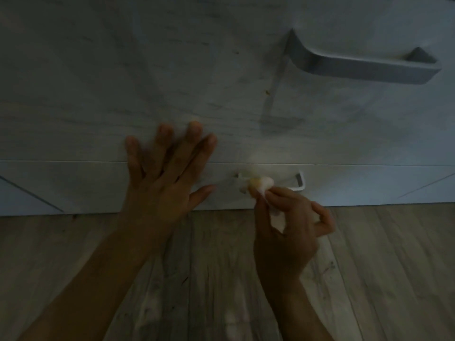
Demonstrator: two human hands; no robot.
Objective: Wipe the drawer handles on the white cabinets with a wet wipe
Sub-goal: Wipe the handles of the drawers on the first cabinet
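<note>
**Low white cabinet: wipe at the lower handle**

1. Wet wipe (262,184): small white wad, yellowish on its left side, blurred. It sits on the left half of the lower drawer handle (300,183), though the blur hides whether the two actually touch.
2. Right grip (288,230): grasping the wipe, which is pinched between thumb and fingertips. The other fingers are curled loosely behind, and the forearm enters from the bottom edge.
3. Left grip (160,190): released, fingers straight and spread, laid against the cabinet front (110,82). It spans the seam between the two drawers, just left of the wipe, with the thumb pointing toward it.
4. Lower drawer handle: short pale bar, its right end plainly visible and its left part smeared by blur.
5. Upper drawer handle (357,66): longer grey bar at upper right, well apart from both grips.
6. Floor (384,267): wood-look planks meeting the foot of the cabinet.
7. Light: dim throughout
</note>
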